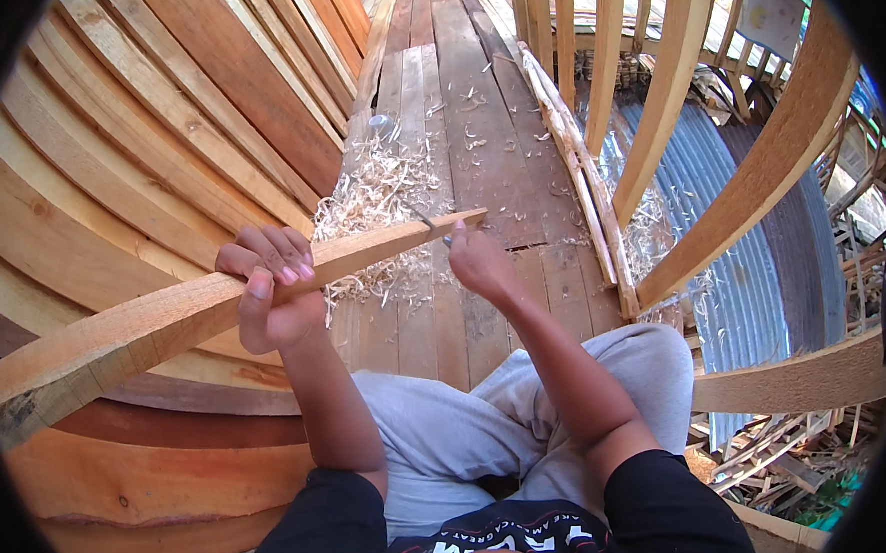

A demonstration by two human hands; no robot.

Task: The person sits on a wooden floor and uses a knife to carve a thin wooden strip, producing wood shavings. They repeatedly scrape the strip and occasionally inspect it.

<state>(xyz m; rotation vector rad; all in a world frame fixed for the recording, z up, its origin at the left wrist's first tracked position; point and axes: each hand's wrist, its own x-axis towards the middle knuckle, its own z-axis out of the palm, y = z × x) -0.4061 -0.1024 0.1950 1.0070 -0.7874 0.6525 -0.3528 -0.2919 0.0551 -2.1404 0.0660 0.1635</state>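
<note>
A long squared wooden beam runs from the lower left up to the middle, its far end narrow. My left hand is wrapped round it near its middle, fingers over the upper face and thumb on the near side. Close to the narrow end, my right hand is closed on a thin grey metal tool. The tool's slim dark part lies across the beam's upper face. My fingers hide most of its grip, so its exact kind cannot be told.
Curled wood shavings cover part of the plank floor ahead. Leaning boards line the left. On the right stand upright wooden posts, with long pale strips along their foot and corrugated metal sheets beyond.
</note>
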